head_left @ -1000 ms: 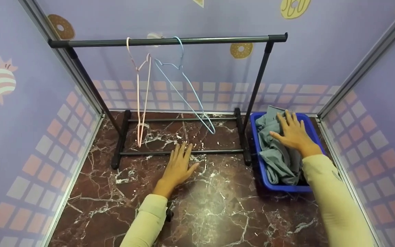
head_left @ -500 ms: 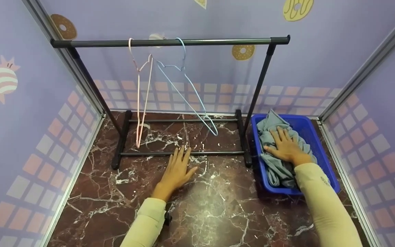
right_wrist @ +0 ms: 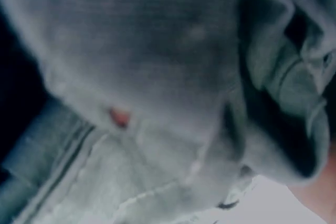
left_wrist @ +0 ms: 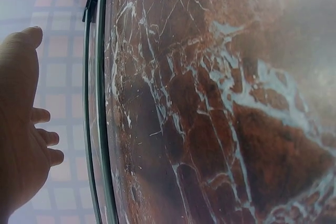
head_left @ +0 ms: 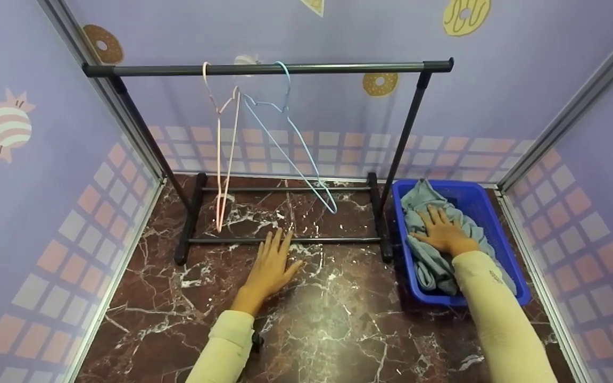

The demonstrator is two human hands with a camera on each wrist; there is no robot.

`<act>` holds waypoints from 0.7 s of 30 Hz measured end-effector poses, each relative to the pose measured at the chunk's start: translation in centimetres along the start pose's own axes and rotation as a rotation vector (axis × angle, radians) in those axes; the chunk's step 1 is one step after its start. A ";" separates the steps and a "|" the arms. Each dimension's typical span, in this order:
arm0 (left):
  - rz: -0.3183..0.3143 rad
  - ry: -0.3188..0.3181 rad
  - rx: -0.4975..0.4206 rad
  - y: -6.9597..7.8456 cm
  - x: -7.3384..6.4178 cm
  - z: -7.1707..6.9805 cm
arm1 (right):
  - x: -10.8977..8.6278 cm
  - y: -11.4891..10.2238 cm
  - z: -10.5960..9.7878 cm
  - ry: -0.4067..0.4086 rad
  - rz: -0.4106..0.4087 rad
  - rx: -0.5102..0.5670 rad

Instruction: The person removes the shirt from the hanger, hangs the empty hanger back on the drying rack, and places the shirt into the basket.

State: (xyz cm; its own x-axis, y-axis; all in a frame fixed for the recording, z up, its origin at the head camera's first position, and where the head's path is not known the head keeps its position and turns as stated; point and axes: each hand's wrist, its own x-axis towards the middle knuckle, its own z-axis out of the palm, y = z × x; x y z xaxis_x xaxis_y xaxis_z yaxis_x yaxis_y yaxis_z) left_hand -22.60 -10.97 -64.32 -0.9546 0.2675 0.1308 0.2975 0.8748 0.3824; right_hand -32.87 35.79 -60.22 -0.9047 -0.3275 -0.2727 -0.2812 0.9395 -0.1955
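My right hand (head_left: 445, 234) lies palm down with fingers spread on a bunched grey-green garment (head_left: 422, 198) inside a blue plastic basket (head_left: 439, 301). In the right wrist view the garment's folds (right_wrist: 131, 61) fill most of the picture, blurred, with a bit of the hand at the right edge. My left hand (head_left: 268, 270) is held out over the marbled surface, fingers extended, close to the front bar of a black garment rack (head_left: 338, 68). It holds nothing. From the rack's top rail hang a pink hanger (head_left: 219, 159) and a light blue hanger (head_left: 302, 140), both bare.
Purple patterned panels (head_left: 333, 111) enclose the space at the back and on both sides. The basket stands between the rack's right foot (head_left: 383, 234) and the right panel. Dark red marbled flooring (head_left: 328, 319) stretches in front of the rack.
My right hand has come down and a little to the left onto the garment, which now lies differently, reaching toward the basket's near right corner. My left hand has barely moved.
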 end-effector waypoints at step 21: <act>0.010 -0.020 0.015 0.3 0.1 0.0 | -3.5 -2.5 -3.0 0.102 -0.149 0.096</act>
State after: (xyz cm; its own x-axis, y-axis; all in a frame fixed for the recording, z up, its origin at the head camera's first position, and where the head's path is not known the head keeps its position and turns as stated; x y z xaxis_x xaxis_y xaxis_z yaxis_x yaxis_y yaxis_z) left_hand -22.56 -10.72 -64.17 -0.9517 0.2844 0.1157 0.3070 0.8778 0.3676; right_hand -30.00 34.90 -55.97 -0.8844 -0.4458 -0.1384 -0.3869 0.8659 -0.3170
